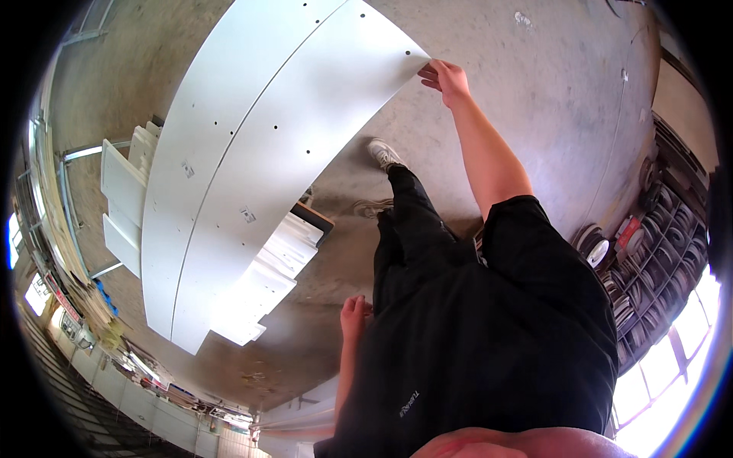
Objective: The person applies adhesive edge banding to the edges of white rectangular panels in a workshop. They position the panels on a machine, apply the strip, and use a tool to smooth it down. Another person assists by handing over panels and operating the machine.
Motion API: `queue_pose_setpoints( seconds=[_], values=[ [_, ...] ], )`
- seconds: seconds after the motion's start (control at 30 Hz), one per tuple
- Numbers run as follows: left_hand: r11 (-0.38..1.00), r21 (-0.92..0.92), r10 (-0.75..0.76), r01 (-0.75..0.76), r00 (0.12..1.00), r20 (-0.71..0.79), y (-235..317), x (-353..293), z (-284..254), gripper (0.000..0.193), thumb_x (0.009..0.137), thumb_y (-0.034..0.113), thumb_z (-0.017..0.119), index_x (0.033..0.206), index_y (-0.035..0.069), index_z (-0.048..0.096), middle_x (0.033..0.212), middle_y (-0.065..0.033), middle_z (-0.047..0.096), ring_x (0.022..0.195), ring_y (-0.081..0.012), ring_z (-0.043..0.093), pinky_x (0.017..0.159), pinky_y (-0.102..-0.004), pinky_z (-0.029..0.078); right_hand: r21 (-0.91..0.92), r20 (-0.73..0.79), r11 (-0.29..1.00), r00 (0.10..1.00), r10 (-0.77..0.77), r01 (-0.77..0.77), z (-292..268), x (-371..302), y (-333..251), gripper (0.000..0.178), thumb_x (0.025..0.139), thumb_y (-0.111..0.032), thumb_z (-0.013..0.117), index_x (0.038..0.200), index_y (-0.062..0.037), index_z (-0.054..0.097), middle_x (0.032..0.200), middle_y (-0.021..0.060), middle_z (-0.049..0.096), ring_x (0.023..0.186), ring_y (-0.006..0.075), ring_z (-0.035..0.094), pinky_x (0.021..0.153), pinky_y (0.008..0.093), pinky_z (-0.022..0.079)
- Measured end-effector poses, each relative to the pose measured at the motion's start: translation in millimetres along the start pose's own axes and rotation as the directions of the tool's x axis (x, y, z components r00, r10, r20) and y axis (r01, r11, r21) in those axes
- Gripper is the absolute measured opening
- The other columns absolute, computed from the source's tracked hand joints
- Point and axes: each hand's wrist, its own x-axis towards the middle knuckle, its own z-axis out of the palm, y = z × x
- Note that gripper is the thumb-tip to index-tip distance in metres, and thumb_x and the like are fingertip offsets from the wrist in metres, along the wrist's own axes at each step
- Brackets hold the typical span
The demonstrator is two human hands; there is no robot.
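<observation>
Two long white panels lie side by side with a thin dark seam between them. The nearer white panel [305, 99] has several small dark holes and a small label; the farther white panel [191, 137] has a curved outer edge. My right arm is stretched out, and my right hand [449, 81] grips the nearer panel's pointed corner, thumb and fingers at its edge. Down by my side hangs my left hand [356, 311], its fingers curled, with nothing visible in it and apart from the panels.
Stacked white pieces [279, 256] stick out from under the panels on both sides, on a metal frame [92, 153]. Concrete floor [565, 99] surrounds them. A rack of round, wheel-like parts [664, 244] stands at the right. Long boards [57, 206] line the far left.
</observation>
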Motion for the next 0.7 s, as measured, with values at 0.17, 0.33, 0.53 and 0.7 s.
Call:
queue_pose_setpoints(
  seconds=[0.17, 0.33, 0.53, 0.7],
  values=[
    [1.000, -0.019, 0.006, -0.006, 1.000, 0.010, 20.5, -0.7, 8.2, 0.026, 0.104, 0.024, 0.062, 0.107, -0.001, 0.066, 0.086, -0.0090, 0.072, 0.075, -0.0156, 0.069, 0.070, -0.0301, 0.056, -0.122, -0.006, 0.990, 0.998, 0.064, -0.065, 3.2, -0.3, -20.9, 0.033, 0.099, -0.018, 0.060, 0.117, 0.0080, 0.068, 0.113, 0.0174, 0.074, 0.104, 0.0290, 0.074, 0.090, 0.0393, 0.062],
    [0.998, -0.066, 0.018, -0.016, 0.999, 0.039, 7.3, 9.9, 12.7, 0.025, 0.104, 0.023, 0.063, 0.106, -0.001, 0.066, 0.086, -0.0092, 0.072, 0.074, -0.0143, 0.068, 0.070, -0.0293, 0.056, -0.103, -0.068, 0.984, 0.988, 0.136, -0.143, 2.9, 15.4, -19.2, 0.031, 0.094, -0.019, 0.064, 0.111, 0.0069, 0.070, 0.109, 0.0161, 0.075, 0.097, 0.0278, 0.076, 0.083, 0.0368, 0.064],
    [0.999, 0.050, 0.019, -0.021, 0.999, 0.041, 36.7, 4.3, 20.0, 0.023, 0.104, 0.022, 0.062, 0.106, 0.000, 0.065, 0.085, -0.0083, 0.072, 0.073, -0.0147, 0.068, 0.070, -0.0290, 0.056, -0.147, -0.197, 0.971, 0.968, 0.157, -0.187, 17.9, 16.5, -24.7, 0.029, 0.091, -0.018, 0.068, 0.103, 0.0069, 0.072, 0.099, 0.0166, 0.076, 0.090, 0.0275, 0.077, 0.077, 0.0352, 0.065],
    [0.999, -0.041, 0.024, -0.022, 0.998, 0.055, 40.6, 10.9, 16.7, 0.021, 0.104, 0.021, 0.062, 0.107, 0.000, 0.064, 0.084, -0.0076, 0.070, 0.074, -0.0149, 0.068, 0.070, -0.0297, 0.057, -0.009, -0.250, 0.981, 0.950, 0.186, -0.195, 19.6, 14.3, -19.3, 0.024, 0.092, -0.013, 0.064, 0.104, 0.0070, 0.069, 0.099, 0.0173, 0.075, 0.089, 0.0284, 0.077, 0.076, 0.0372, 0.065]
  ],
)
